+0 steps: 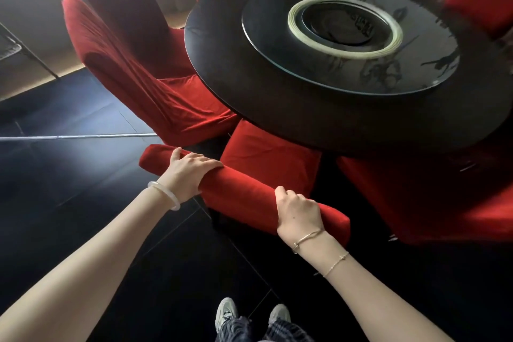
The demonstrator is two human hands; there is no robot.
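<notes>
A chair in a red fabric cover (258, 153) stands right in front of me, its seat tucked partly under a round dark table (319, 119). My left hand (191, 172) grips the left part of the chair's top rail, fingers curled over its far side. My right hand (298, 209) grips the rail further right, knuckles up and fingers wrapped round it. Both arms are stretched forward, a pale bangle on the left wrist and thin chains on the right.
A glass turntable (352, 69) with a pale ring lies on the table. More red-covered chairs ring the table: one at left (130, 75), one at right (433, 197), others behind. The floor is glossy black tile (83, 175). My shoes (251, 316) show below.
</notes>
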